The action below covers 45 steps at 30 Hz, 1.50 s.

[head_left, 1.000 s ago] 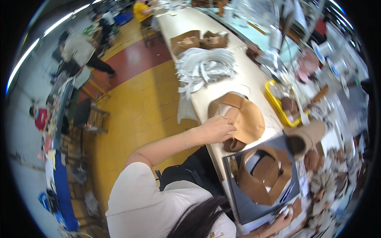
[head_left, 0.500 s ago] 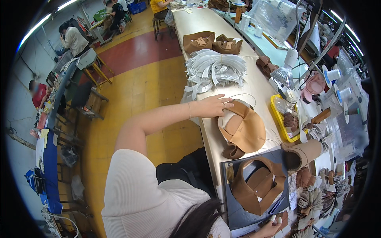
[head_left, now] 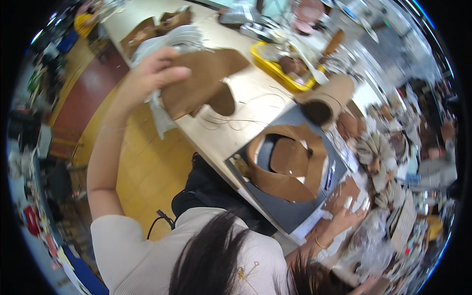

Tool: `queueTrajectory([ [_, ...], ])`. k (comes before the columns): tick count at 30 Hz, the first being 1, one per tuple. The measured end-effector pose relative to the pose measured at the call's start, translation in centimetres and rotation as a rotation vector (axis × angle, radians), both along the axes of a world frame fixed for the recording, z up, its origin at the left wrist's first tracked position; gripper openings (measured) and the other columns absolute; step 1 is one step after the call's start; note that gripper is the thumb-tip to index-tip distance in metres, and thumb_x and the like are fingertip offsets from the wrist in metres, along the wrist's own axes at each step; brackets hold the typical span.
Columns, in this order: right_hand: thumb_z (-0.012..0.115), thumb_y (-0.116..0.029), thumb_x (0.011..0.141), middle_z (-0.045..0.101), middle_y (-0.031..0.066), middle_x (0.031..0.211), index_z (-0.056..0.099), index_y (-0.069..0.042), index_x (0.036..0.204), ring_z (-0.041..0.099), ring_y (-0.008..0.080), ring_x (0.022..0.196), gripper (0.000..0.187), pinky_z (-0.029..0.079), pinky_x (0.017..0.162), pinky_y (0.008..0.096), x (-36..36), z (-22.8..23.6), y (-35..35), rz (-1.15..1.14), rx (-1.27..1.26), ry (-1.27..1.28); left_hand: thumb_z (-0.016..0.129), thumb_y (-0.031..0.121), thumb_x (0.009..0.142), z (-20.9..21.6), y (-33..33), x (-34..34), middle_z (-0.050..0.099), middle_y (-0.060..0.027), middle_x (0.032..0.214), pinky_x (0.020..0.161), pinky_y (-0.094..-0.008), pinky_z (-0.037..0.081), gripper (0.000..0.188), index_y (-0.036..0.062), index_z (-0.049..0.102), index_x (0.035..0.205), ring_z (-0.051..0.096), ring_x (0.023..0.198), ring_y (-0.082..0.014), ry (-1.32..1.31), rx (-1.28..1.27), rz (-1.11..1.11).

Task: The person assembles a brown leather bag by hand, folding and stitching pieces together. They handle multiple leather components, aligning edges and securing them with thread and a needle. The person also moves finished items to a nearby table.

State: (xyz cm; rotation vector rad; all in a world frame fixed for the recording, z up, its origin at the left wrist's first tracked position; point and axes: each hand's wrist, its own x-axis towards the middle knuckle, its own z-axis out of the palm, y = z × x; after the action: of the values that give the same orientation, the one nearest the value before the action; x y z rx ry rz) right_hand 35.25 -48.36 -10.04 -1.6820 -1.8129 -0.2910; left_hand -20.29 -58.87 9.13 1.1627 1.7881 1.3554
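Head view: gripping a bent brown leather panel (head_left: 206, 73) between thumb and closed fingers of the left hand (head_left: 155, 73), held up, blurred, over the side edge of the pale bench (head_left: 253, 83), before a heap of white strips (head_left: 184, 35). Spreading the right hand (head_left: 346, 216), white-capped at the fingertips, near a small brown patch (head_left: 345, 191) beside the dark board (head_left: 289, 117); unable to tell whether holding anything there.

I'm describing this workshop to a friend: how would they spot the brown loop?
Start with the long pale table; near the person's body, a dark board lies on it. On that board sits the brown loop. Unlike the brown piece in the left hand or the nearby tube, it curves around a brown panel.
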Motion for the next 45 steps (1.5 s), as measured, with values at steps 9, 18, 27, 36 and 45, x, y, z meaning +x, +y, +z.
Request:
queueTrajectory([
  [9,0.073,-0.013,0.077,0.062,0.0138,0.114,0.063,-0.005,0.113,0.058,0.0322,0.106,0.039,0.045,0.093,0.0406,-15.9,8.9,-3.0,0.62,-0.364,0.444,0.057,0.009,0.091,2.3,1.5,-1.1,0.051,-0.0119,0.13,0.101,-0.0294,0.041,0.05,-0.0003,0.038,0.137,0.052,0.116,-0.0173,-0.32,0.278,0.051],
  [18,0.071,-0.021,0.08,0.066,0.0157,0.086,0.065,-0.004,0.099,0.064,0.0309,0.077,0.026,0.05,0.079,0.0407,-25.0,10.0,-2.2,0.619,-0.87,0.155,0.056,0.009,0.091,3.5,2.8,-6.2,0.045,-0.0152,0.135,0.105,-0.0341,0.037,0.061,-0.0002,0.025,0.143,0.047,0.124,-0.0214,-0.65,0.012,-0.282],
  [27,0.057,-0.025,0.095,0.06,0.0083,0.112,0.055,-0.003,0.123,0.058,0.0149,0.096,0.036,0.048,0.082,0.0284,-17.7,30.3,0.4,-0.074,-0.175,1.365,0.049,0.012,0.094,12.5,-12.4,-21.8,0.039,-0.0182,0.141,0.108,-0.0399,0.034,0.054,0.0009,0.028,0.143,0.044,0.127,-0.0257,-0.509,0.369,0.143],
  [36,0.068,-0.013,0.082,0.043,0.0023,0.085,0.054,0.004,0.079,0.039,0.013,0.073,0.022,0.033,0.065,0.0234,-31.5,43.2,-2.0,0.408,-0.549,0.198,0.05,0.023,0.097,12.3,-28.1,-33.1,0.046,-0.0095,0.137,0.107,-0.0338,0.031,0.049,0.0076,0.036,0.142,0.041,0.128,-0.0192,-0.479,0.194,0.637],
  [45,0.074,-0.02,0.073,0.054,0.0116,0.094,0.068,0.0,0.092,0.057,0.0269,0.08,0.028,0.045,0.072,0.0323,-54.6,40.5,-2.9,1.271,-0.943,-0.049,0.056,0.013,0.093,7.9,-36.3,-33.2,0.059,-0.0076,0.115,0.101,-0.0299,0.035,0.024,-0.0021,0.061,0.112,0.051,0.113,-0.0166,-0.356,0.093,0.829],
])
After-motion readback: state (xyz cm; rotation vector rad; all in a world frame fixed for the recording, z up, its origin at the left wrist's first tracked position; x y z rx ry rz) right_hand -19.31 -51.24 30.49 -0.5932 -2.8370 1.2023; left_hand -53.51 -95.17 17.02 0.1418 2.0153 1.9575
